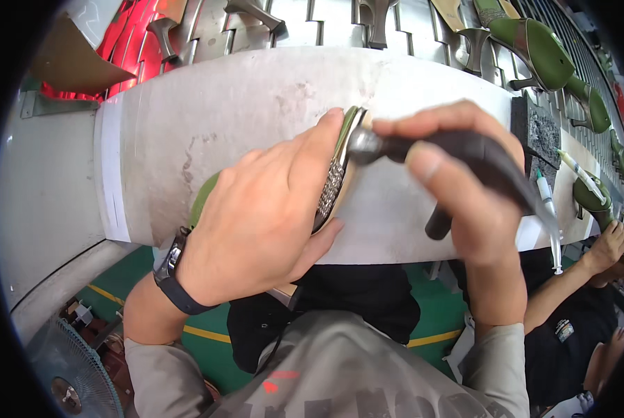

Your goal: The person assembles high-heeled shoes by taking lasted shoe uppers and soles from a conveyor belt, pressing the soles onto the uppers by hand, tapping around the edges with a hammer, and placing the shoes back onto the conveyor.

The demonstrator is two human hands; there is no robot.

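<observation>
My left hand is wrapped over a green shoe with a glittery band, holding it on its side on the pale worktop. Much of the shoe is hidden by the hand; a green part shows left of my wrist. My right hand, slightly blurred, grips a dark hammer with a rounded metal face and a thin curved tail. That face is at the upper edge of the shoe, close to my left fingertips; whether it touches cannot be told.
Slatted metal conveyor runs along the far side, carrying heeled pieces and green shoes. At the right are a dark rough block and a syringe. A co-worker's hand holds another green shoe. A fan stands lower left.
</observation>
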